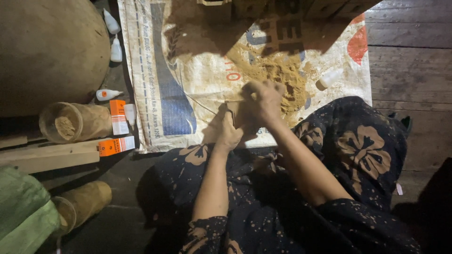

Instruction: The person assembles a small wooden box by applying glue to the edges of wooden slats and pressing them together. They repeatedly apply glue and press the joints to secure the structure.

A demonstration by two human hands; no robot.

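Far left: big rounded brown mass [49,51], green cloth [23,216] below it, wooden plank [44,157] between. Clear plastic jar [75,122] on its side with sawdust inside; second jar [82,202] lower down, also tipped. Small white glue bottles [113,35] scattered along the sack edge, one with orange cap [107,94], plus two orange-and-white cartons [117,117].

Centre: woven plastic sack [188,80] spread on the plank floor [409,70], heap of sawdust [278,75] on it, another white bottle [328,79] right of the heap.

Left hand [229,134] is clenched around the lower edge of a small brown wooden piece [235,113], held just above the sack's near edge, over the lap. Right hand [263,99] is curled over its top; whether it grips the piece or presses or rubs something on it, cannot tell, fingers hide the contact.

Handling, my read: piece looks small, stiff, light; dusty, so likely a bit slippery. Pinch across the edges, as the left hand does.

In the way: sawdust heap just beyond the hands, bottle near it. Floral dark dress [358,155] covers the knees at right.
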